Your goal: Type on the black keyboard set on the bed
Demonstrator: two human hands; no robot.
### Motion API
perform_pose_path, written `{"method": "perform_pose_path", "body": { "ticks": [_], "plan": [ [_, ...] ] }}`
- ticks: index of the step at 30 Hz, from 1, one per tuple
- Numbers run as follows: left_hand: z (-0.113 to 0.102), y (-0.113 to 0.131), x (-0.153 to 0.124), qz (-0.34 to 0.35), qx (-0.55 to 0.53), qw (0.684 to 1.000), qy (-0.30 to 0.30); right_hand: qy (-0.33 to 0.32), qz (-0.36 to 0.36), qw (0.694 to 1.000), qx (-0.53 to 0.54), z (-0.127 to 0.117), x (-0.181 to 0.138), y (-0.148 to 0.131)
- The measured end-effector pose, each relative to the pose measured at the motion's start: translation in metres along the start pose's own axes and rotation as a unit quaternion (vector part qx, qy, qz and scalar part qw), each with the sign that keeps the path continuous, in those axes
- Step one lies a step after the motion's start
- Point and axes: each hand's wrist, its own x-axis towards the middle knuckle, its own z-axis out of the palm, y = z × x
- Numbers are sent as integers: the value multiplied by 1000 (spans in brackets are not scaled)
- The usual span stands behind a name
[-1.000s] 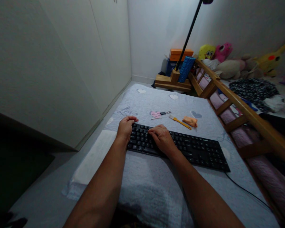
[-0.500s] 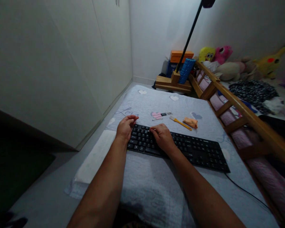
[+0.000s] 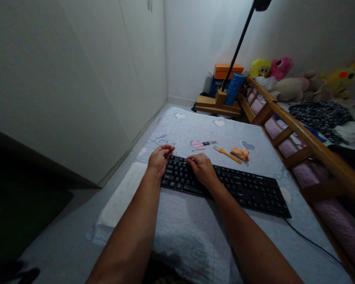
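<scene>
A black keyboard [image 3: 242, 188] lies across a grey padded mat [image 3: 195, 221] with heart prints. My left hand [image 3: 159, 159] curls round the keyboard's far left corner and grips its edge. My right hand [image 3: 201, 168] rests on the left part of the keys with fingers bent together, pinching at a key near the top row. Whether anything small is between those fingers I cannot make out. Beyond the keyboard lie a pink tool with a dark handle [image 3: 201, 144], a small yellow-handled brush [image 3: 226, 154] and an orange cloth [image 3: 240, 154].
A wooden bed rail [image 3: 301, 130] runs along the right, with plush toys [image 3: 272, 69] and bedding behind it. A black pole [image 3: 239, 43] rises from a wooden base [image 3: 215, 105] at the far end. White cupboard doors stand at left. The keyboard's cable [image 3: 313, 242] trails right.
My right hand has shifted slightly toward the keyboard's top row. The view has tilted a little; my left hand stays on the corner.
</scene>
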Motion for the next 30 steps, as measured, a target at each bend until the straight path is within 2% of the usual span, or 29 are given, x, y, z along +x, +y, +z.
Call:
{"method": "perform_pose_path", "body": {
  "ticks": [15, 30],
  "plan": [
    [0, 0, 1, 7, -6, 1000, 3, -12, -41, 999, 0, 2, -6, -9],
    [1, 1, -1, -2, -8, 1000, 10, 9, -30, 1000, -3, 5, -5, -6]
  ]
}}
